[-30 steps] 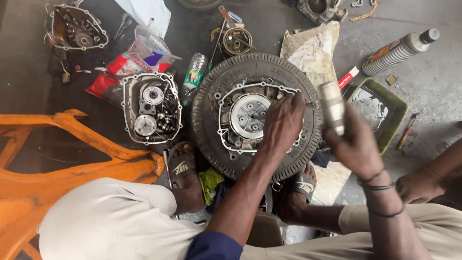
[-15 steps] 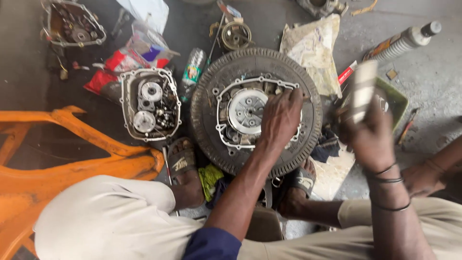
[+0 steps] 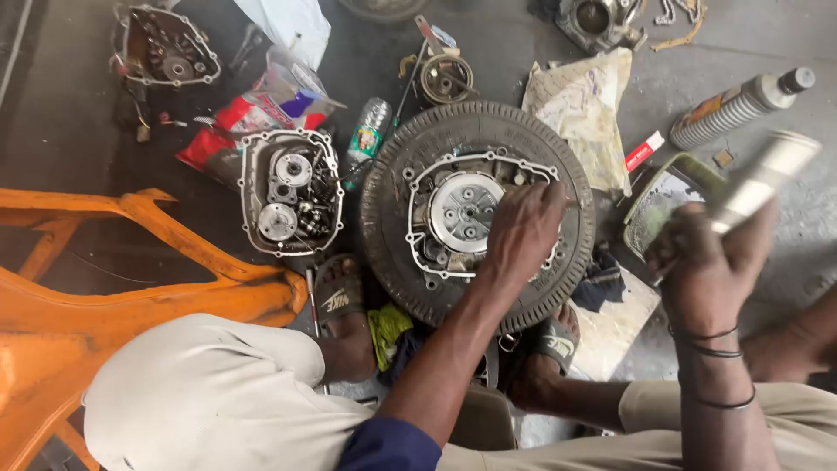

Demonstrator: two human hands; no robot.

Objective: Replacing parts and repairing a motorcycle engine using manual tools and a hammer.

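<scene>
A grey engine case with a round clutch plate lies flat inside a black tyre on the floor. My left hand rests on the right side of that case, fingers curled over its rim. My right hand, with dark bands on the wrist, is raised to the right of the tyre and grips a pale cylindrical can, which is blurred by motion. My sandalled feet sit against the tyre's near edge.
A second open engine half lies left of the tyre, beside a small plastic bottle. An orange frame fills the left. A green tray, a spray can, crumpled paper and loose parts lie at the back right.
My right hand has swung right and upward with the can, away from the tyre. My left hand has stayed on the engine case.
</scene>
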